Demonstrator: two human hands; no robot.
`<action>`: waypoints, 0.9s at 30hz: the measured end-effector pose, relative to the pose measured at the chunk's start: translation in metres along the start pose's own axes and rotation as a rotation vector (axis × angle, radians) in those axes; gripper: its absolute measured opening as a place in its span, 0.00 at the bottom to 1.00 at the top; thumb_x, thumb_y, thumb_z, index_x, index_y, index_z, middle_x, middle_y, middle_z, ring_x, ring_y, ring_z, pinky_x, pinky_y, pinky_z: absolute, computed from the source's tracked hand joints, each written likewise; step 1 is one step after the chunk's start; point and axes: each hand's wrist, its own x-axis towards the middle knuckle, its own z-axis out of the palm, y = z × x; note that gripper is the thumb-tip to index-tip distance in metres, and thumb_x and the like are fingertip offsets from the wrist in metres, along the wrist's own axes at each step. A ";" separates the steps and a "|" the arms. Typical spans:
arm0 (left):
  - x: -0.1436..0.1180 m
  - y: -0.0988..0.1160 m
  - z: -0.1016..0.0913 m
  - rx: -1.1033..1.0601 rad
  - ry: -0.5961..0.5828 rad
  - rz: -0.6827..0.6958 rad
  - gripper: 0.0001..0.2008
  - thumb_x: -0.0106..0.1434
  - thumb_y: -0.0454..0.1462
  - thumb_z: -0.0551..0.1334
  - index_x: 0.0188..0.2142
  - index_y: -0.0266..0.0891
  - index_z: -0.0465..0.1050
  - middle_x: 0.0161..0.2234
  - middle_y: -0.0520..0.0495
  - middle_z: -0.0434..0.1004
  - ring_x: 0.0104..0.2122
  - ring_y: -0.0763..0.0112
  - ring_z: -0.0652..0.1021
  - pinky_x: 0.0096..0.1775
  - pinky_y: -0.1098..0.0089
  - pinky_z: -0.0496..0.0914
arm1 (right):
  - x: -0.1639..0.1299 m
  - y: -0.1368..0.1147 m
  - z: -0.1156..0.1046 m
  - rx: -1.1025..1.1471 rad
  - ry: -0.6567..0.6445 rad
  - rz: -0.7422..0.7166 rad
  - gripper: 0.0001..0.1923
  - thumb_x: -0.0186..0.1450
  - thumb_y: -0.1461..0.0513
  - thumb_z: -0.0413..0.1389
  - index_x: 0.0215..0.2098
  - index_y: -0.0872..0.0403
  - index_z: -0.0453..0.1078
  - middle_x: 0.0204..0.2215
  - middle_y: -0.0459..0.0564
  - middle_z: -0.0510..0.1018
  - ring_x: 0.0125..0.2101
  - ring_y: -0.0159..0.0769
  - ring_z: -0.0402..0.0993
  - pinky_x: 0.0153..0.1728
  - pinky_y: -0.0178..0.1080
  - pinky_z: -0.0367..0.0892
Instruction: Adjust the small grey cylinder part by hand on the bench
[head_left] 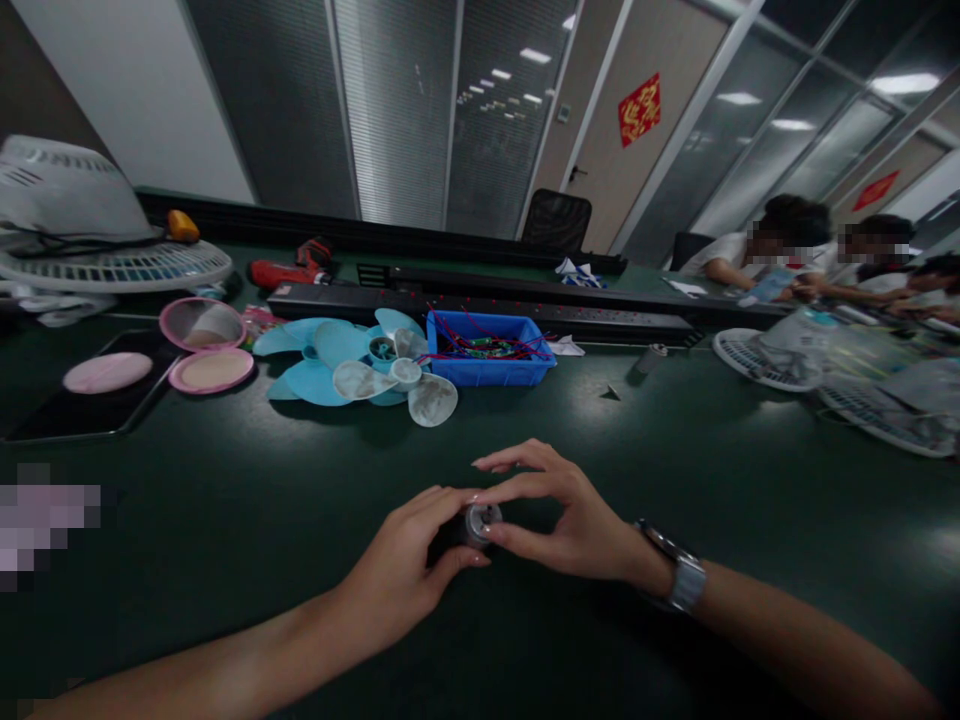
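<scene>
A small round part (pixel 480 522) is held between the left hand (pixel 401 570) and right hand (pixel 570 520), low on the table (pixel 675 470). Beyond the hands, fan blades (pixel 360 370) are laid beside a bin (pixel 487 362) filled with wires. Farther left, a compact mirror (pixel 206 345) is placed. Far right, fan grilles (pixel 825 375) are spread out, with seated people (pixel 825 255) behind them.

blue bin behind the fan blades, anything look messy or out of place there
Slightly. Red wires stick up and trail over the rim of the blue bin rather than lying inside it. The fan blades lie in a loose overlapping pile beside it. Both hands, left hand and right hand, pinch a small round part; nothing looks spilled.
</scene>
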 end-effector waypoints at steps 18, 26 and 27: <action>0.001 0.000 0.001 0.005 0.008 0.012 0.19 0.60 0.30 0.65 0.51 0.42 0.70 0.44 0.47 0.77 0.44 0.63 0.76 0.45 0.64 0.70 | 0.004 -0.005 0.003 0.123 0.007 0.059 0.03 0.61 0.62 0.63 0.35 0.50 0.76 0.47 0.49 0.77 0.47 0.38 0.73 0.50 0.46 0.66; 0.001 0.001 0.000 0.032 -0.005 -0.002 0.12 0.61 0.32 0.65 0.45 0.40 0.72 0.42 0.46 0.77 0.42 0.62 0.76 0.44 0.63 0.71 | 0.000 -0.003 -0.001 0.138 -0.053 0.047 0.16 0.61 0.62 0.64 0.47 0.45 0.75 0.51 0.48 0.75 0.50 0.38 0.71 0.52 0.47 0.66; 0.001 0.001 0.000 0.027 -0.002 0.004 0.13 0.61 0.31 0.65 0.46 0.40 0.72 0.43 0.46 0.77 0.43 0.62 0.76 0.44 0.63 0.71 | 0.000 -0.003 -0.001 0.141 -0.052 0.047 0.14 0.61 0.62 0.64 0.46 0.44 0.76 0.51 0.48 0.76 0.50 0.38 0.72 0.52 0.46 0.66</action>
